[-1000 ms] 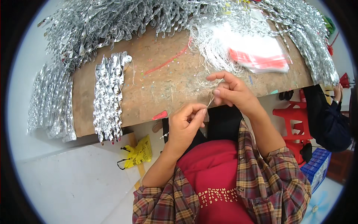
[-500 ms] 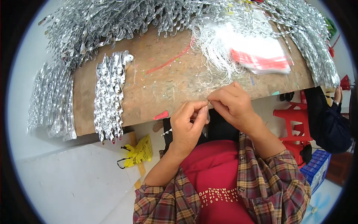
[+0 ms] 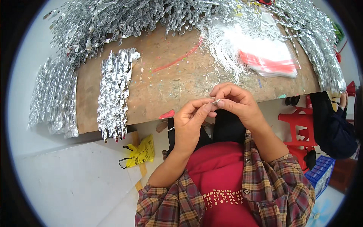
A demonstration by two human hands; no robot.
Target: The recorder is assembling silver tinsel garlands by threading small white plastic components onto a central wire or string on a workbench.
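Observation:
Thumb and fingertips of my left hand [image 3: 192, 116] are pinched together just past the table's near edge. My right hand [image 3: 239, 103] meets it there, its thumb and finger closed too. Between the fingertips runs a thin pale strip [image 3: 215, 101], gripped by both hands; it is too small to tell whether it is string or foil. Below my left hand a short piece of twisted silver strip [image 3: 171, 129] shows; whether it joins what I hold is hidden. To the left, a bundle of twisted silver strips [image 3: 114, 90] lies over the table edge.
Silver strips [image 3: 124, 19] are heaped along the back of the wooden table [image 3: 166, 83]. White string [image 3: 223, 49] and clear plastic bags with a red band [image 3: 270, 60] lie back right. A yellow bag [image 3: 141, 153] is low left; red stools [image 3: 298, 125] and another person [image 3: 340, 128] are at right.
My right thumb has come up onto the thin strip and the fingers have shifted their pinch, so more of the strip shows. Both hands stay close together.

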